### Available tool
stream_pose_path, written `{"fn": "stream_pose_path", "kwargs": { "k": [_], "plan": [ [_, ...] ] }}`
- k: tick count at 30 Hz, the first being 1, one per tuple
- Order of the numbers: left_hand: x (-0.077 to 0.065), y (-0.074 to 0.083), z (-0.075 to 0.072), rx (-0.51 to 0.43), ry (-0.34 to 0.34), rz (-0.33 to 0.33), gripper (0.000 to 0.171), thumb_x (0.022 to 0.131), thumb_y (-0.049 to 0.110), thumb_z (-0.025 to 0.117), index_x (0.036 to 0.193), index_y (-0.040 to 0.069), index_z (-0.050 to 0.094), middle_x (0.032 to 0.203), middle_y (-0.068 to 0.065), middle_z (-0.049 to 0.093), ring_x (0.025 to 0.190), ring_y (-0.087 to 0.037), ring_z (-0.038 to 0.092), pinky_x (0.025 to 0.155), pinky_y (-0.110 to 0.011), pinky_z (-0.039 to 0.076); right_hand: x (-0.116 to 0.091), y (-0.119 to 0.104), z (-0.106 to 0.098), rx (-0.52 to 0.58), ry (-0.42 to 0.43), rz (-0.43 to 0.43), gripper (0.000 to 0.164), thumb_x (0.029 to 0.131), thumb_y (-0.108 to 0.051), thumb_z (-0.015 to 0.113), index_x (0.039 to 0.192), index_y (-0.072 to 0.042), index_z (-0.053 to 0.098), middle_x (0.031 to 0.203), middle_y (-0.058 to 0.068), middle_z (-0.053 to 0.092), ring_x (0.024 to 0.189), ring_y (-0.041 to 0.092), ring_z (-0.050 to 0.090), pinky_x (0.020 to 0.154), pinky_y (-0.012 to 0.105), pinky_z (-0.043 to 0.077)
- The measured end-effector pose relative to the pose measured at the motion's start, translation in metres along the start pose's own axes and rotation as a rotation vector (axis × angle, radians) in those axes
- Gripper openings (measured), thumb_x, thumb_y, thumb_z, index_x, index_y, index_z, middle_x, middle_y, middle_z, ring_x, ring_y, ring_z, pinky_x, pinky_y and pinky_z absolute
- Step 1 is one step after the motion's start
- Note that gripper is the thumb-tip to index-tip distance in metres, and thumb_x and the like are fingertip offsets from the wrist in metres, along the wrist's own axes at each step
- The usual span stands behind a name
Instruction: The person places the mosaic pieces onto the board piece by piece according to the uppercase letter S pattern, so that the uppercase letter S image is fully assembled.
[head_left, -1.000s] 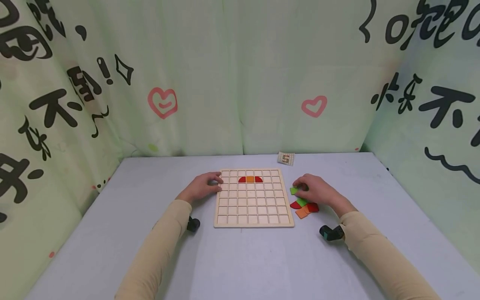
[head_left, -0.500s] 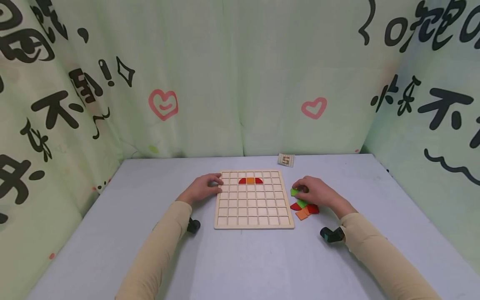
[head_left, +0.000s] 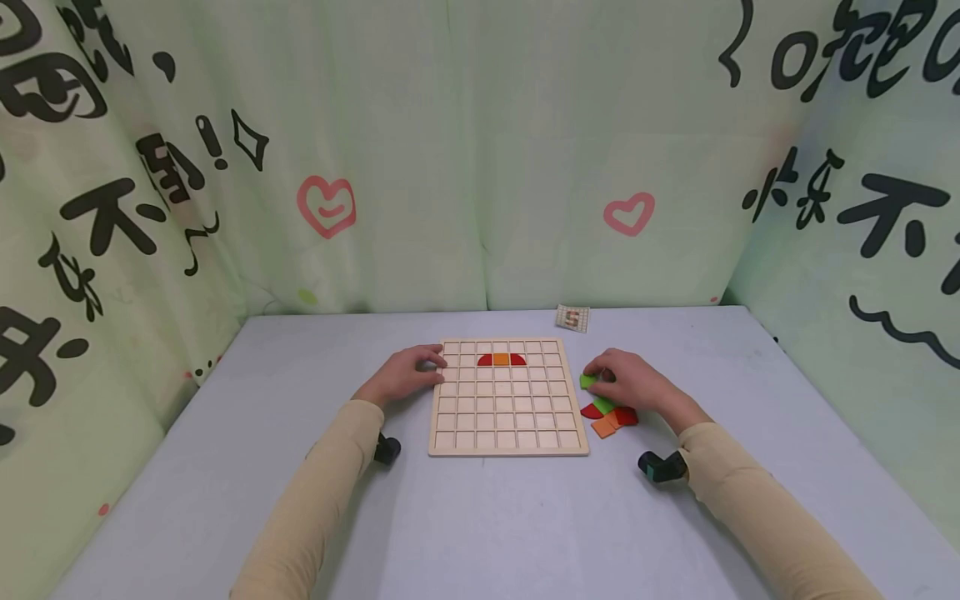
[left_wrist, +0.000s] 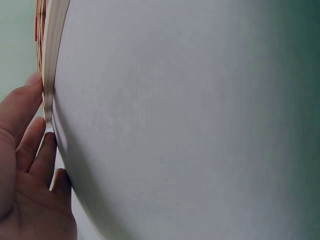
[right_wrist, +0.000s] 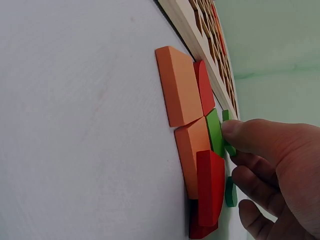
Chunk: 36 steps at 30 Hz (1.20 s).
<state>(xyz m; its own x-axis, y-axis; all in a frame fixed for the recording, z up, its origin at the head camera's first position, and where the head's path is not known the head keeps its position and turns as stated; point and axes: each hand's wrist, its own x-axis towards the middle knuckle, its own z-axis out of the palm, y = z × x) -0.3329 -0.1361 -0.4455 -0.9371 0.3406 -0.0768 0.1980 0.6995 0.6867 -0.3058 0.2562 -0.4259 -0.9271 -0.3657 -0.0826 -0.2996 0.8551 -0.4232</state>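
A wooden grid board (head_left: 496,421) has two red quarter-round tiles and one orange square tile (head_left: 501,359) set side by side in its second row. My left hand (head_left: 403,373) rests at the board's left edge; in the left wrist view the thumb and fingers lie fairly straight against the frame (left_wrist: 52,65). Right of the board, my right hand (head_left: 626,383) pinches a green tile (right_wrist: 227,148) between thumb and forefinger. Under and beside it lie loose tiles: another green tile (right_wrist: 215,131), orange tiles (right_wrist: 180,87) and red tiles (right_wrist: 211,187).
A small patterned card (head_left: 572,317) lies behind the board's far right corner. The white table (head_left: 480,525) meets a pale green curtain (head_left: 480,167) with lettering and hearts at the back and sides. Black wrist cameras (head_left: 663,467) hang under both forearms.
Both hands, the board and the tiles keep almost the same places. Only a slight shift of the head view shows.
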Motion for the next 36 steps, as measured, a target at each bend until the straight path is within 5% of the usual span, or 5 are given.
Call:
{"fn": "stream_pose_path", "kwargs": {
  "k": [19, 36],
  "plan": [
    [-0.001, 0.002, -0.003, 0.003, 0.005, 0.018, 0.026, 0.095, 0.020, 0.069, 0.118, 0.009, 0.071, 0.156, -0.008, 0.046, 0.151, -0.031, 0.031, 0.125, -0.047, 0.025, 0.002, -0.009, 0.000, 0.082, 0.105, -0.016, 0.031, 0.096, -0.013, 0.065, 0.124, 0.001, 0.066, 0.120, 0.018, 0.064, 0.108, 0.031, 0.061, 0.099, 0.050, 0.054],
    [0.000, 0.000, -0.001, 0.016, 0.007, 0.007, 0.026, 0.095, 0.020, 0.069, 0.118, 0.009, 0.070, 0.156, -0.008, 0.047, 0.151, -0.032, 0.032, 0.125, -0.047, 0.025, 0.023, -0.044, 0.012, 0.146, 0.055, -0.149, 0.032, 0.095, -0.012, 0.067, 0.125, 0.000, 0.066, 0.117, 0.013, 0.067, 0.106, 0.026, 0.062, 0.097, 0.046, 0.056]
  ]
}}
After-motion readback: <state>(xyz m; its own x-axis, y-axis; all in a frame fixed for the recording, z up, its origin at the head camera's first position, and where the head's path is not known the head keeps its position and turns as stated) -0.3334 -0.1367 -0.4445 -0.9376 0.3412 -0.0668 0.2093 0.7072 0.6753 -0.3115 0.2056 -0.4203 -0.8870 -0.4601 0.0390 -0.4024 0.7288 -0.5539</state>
